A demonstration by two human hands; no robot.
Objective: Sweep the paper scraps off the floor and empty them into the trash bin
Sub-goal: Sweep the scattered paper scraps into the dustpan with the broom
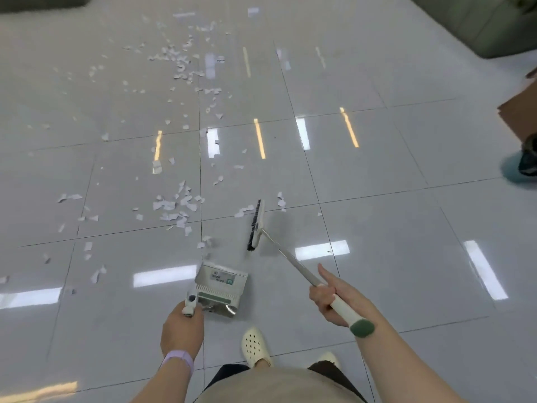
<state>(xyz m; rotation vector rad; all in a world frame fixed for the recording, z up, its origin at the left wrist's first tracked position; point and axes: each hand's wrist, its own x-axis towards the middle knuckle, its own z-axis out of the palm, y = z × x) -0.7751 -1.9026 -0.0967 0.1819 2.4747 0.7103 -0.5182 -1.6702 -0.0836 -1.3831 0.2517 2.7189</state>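
White paper scraps (174, 205) lie scattered over the glossy grey tile floor, thick at the far left and in a cluster just ahead of me. My left hand (181, 330) grips the handle of a white-and-green dustpan (222, 289) that stands on the floor below that cluster. My right hand (328, 301) holds the white grip of a broom (255, 228). Its dark bristle head rests on the floor to the right of the scraps, with a few pieces on either side. No trash bin is in view.
My two feet in cream clogs (255, 347) stand just behind the dustpan. At the right edge are a brown cardboard box (520, 112) and another person's foot in a teal shoe cover (520, 167). Dark furniture (479, 21) sits at the far right corner.
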